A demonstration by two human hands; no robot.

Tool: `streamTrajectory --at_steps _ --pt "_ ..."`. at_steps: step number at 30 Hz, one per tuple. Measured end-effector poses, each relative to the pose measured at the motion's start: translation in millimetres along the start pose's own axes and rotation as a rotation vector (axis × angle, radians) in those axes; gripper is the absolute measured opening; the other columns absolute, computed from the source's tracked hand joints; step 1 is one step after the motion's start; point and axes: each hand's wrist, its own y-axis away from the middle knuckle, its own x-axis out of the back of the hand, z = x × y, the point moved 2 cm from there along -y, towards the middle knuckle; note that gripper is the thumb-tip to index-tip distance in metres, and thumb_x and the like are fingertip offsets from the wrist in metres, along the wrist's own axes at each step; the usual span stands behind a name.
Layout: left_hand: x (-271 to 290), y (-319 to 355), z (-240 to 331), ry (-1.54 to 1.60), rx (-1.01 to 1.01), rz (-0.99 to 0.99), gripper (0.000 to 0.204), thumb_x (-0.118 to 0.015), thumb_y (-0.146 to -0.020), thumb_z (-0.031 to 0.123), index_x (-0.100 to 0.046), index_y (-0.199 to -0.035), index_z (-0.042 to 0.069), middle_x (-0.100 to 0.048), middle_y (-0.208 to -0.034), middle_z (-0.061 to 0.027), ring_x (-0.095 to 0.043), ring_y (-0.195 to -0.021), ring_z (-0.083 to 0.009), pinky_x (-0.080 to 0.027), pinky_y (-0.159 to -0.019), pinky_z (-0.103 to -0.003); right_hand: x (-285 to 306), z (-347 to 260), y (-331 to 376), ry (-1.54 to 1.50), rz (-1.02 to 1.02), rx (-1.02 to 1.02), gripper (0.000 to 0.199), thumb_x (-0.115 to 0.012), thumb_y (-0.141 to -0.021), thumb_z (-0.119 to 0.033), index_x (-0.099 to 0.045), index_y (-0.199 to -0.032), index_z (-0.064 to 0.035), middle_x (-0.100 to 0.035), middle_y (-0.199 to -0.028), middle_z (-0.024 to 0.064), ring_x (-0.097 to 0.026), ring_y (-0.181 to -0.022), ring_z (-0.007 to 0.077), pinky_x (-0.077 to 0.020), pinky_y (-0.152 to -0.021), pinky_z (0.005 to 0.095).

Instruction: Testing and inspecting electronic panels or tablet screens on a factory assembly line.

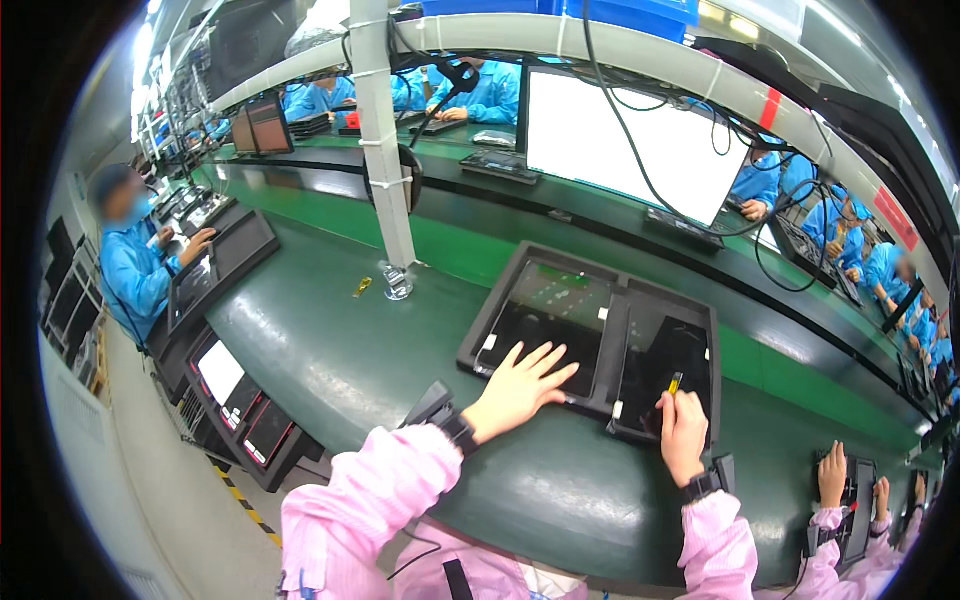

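A worker in pink sleeves bent over a green desk (330, 345), both hands at a black tray (512, 283) with two compartments, each with a dark, glossy panel lying in it. The left hand (522, 390) was open, its fingers spread over the near end of the left panel (555, 310) and the tray's near rim; whether the palm pressed down could not be told. The right hand (683, 425) was closed around a slim yellow item (676, 382), which stuck up from the fingers above the right panel (652, 345), its lower end hidden in the grip. Small white tabs showed at the panels' edges, and dark bands circled both wrists. Beyond the tray stood a bright white monitor (625, 135); to its left, a pale post (385, 170) rose from the desk near a small yellow scrap (362, 287). At far left, a co-worker in blue (138, 265) reached over another black tray (240, 243).
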Motion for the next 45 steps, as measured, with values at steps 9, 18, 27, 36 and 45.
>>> streamTrajectory --at_steps 9,18,27,36,45 --pt "-45.8 -71.3 -74.5 -0.018 -0.034 0.101 0.049 -0.051 -0.091 0.042 -0.048 -0.135 0.021 -0.050 -0.136 -0.0072 -0.044 -0.126 -0.0245 -0.033 -0.103 -0.045 -59.4 50.0 -81.6 0.099 0.096 -0.015 0.025 -0.051 -0.094 -0.018 -0.054 -0.074 -0.0030 -0.055 -0.070 0.0132 -0.055 -0.068 0.0327 -0.0424 -0.061 0.0430" --pt "-71.5 -116.2 -117.5 -0.008 -0.001 0.094 0.040 -0.045 -0.095 0.041 -0.052 -0.131 0.025 -0.050 -0.135 -0.0057 -0.042 -0.128 -0.0237 -0.029 -0.106 -0.049 -101.9 81.3 -125.3 0.118 0.172 -0.048 0.027 -0.049 -0.096 -0.019 -0.055 -0.074 -0.0030 -0.054 -0.069 0.0143 -0.054 -0.067 0.0331 -0.0413 -0.062 0.0436" --pt "-89.4 -131.6 -150.4 -0.036 0.067 0.001 0.036 -0.038 -0.097 0.037 -0.059 -0.125 0.025 -0.053 -0.133 -0.0072 -0.044 -0.127 -0.0259 -0.028 -0.106 -0.046 -141.7 98.4 -154.8 0.230 0.106 -0.077 0.027 -0.049 -0.095 -0.021 -0.051 -0.075 -0.0026 -0.055 -0.071 0.0155 -0.053 -0.071 0.0347 -0.0436 -0.064 0.0452" --pt "-78.0 -125.2 -155.6 -0.017 0.091 0.062 0.035 -0.042 -0.096 0.031 -0.059 -0.125 0.021 -0.054 -0.131 -0.0076 -0.044 -0.126 -0.0249 -0.028 -0.106 -0.047 -154.0 92.4 -154.5 0.248 0.069 -0.141 0.028 -0.049 -0.095 -0.022 -0.053 -0.074 -0.0027 -0.060 -0.072 0.0150 -0.055 -0.074 0.0332 -0.0467 -0.067 0.0440" --pt "-79.7 -118.3 -175.4 -0.061 0.114 0.087 0.035 -0.043 -0.096 0.030 -0.058 -0.126 0.020 -0.053 -0.132 -0.0055 -0.042 -0.128 -0.0238 -0.028 -0.106 -0.047 -162.7 69.5 -156.6 0.211 0.150 -0.123 0.028 -0.050 -0.094 -0.021 -0.051 -0.073 -0.0032 -0.058 -0.071 0.0136 -0.056 -0.073 0.0319 -0.0471 -0.063 0.0430"
